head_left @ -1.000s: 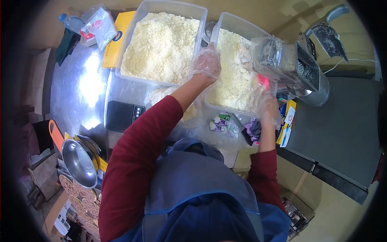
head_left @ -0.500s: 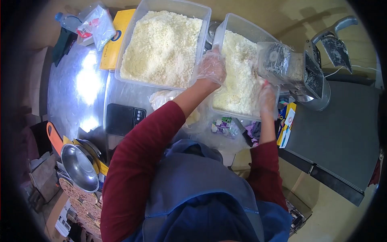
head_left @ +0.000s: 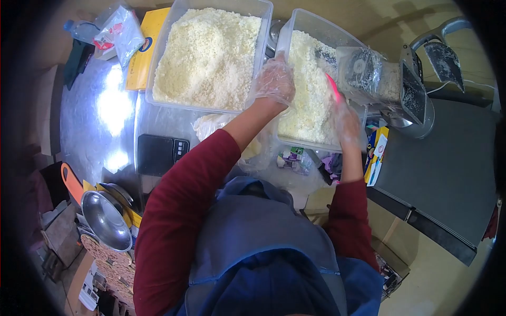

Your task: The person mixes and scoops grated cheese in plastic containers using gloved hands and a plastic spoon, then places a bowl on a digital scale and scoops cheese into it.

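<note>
Right hand (head_left: 346,125) pinches a pink tool (head_left: 333,88) in the tub (head_left: 310,144), likely stirring crumbs (head_left: 304,100); left hand (head_left: 274,81) pinches its rim (head_left: 286,37), steadiness needed.

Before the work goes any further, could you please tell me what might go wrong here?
The pink tool in the right hand could flick white crumbs out of the right tub. That hand might also bump the machine close beside it. The left hand, near this tub and the left tub, could nudge either.
</note>
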The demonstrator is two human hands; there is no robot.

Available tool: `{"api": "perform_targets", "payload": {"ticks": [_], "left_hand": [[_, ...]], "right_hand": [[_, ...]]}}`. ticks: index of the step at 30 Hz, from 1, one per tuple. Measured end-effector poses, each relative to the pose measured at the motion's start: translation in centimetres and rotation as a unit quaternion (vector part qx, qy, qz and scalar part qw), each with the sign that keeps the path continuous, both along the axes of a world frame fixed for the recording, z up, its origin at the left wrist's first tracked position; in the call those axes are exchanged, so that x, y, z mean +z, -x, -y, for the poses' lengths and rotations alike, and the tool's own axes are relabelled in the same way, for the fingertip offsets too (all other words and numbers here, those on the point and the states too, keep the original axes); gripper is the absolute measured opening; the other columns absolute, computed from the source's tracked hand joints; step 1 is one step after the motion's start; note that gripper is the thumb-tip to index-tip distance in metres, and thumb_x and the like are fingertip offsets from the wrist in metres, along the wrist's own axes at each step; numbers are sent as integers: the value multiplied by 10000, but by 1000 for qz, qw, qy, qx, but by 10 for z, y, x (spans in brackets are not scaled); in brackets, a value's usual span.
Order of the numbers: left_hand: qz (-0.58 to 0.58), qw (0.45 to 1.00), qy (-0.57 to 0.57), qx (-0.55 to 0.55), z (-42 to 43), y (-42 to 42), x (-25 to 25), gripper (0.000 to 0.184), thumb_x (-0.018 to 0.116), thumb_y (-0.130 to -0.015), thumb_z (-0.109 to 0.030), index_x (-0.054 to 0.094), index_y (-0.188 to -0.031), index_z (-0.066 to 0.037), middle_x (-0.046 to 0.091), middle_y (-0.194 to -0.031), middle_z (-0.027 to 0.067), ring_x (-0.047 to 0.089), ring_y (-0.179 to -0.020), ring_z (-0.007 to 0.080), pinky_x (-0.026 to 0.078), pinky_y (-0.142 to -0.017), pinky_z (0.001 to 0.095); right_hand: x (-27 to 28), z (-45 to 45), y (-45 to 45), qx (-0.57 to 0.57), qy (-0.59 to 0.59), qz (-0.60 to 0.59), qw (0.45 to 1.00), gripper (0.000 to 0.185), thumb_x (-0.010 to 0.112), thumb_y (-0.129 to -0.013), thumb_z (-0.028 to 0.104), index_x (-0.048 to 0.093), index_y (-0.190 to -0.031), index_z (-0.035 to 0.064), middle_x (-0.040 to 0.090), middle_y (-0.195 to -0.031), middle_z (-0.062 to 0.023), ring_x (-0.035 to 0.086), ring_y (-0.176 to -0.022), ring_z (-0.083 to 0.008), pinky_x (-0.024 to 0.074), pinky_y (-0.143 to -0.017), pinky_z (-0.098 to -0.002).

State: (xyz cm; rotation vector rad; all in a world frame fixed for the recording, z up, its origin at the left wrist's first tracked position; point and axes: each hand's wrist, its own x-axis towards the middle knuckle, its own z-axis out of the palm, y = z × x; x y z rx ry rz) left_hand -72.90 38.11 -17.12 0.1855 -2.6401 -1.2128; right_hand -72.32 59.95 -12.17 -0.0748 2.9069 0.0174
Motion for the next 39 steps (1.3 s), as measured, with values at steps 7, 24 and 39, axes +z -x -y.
{"api": "perform_targets", "payload": {"ticks": [7, 24, 39], "left_hand": [[-5, 1000, 11, -21, -1, -2, 10, 435, 469, -891, -186, 422, -1249, 56, 568, -1066, 230, 554, -1021, 363, 451, -869, 419], [-87, 868, 225, -433, -33, -22, -13, 131, 502, -836, -144, 621, -859, -93, 619, -876, 106, 599, -806, 288, 477, -752, 381], [-66, 876, 191, -438, -34, -15, 5, 150, 528, -780, -106, 602, -910, -90, 621, -877, 125, 619, -852, 312, 505, -734, 405]], "right_hand": [[43, -10, -65, -61, 21, -54, 996, 407, 424, -943, 276, 435, -1339, 180, 626, -898, -260, 601, -837, -443, 462, -693, -515], [2, -36, -62, -81, 222, -92, 967, 399, 423, -948, 345, 497, -1297, 166, 618, -1006, -257, 586, -929, -441, 459, -783, -510], [-11, -42, -60, -33, 249, -143, 957, 369, 445, -941, 293, 500, -1276, 148, 638, -931, -231, 616, -831, -415, 481, -723, -498]]}}
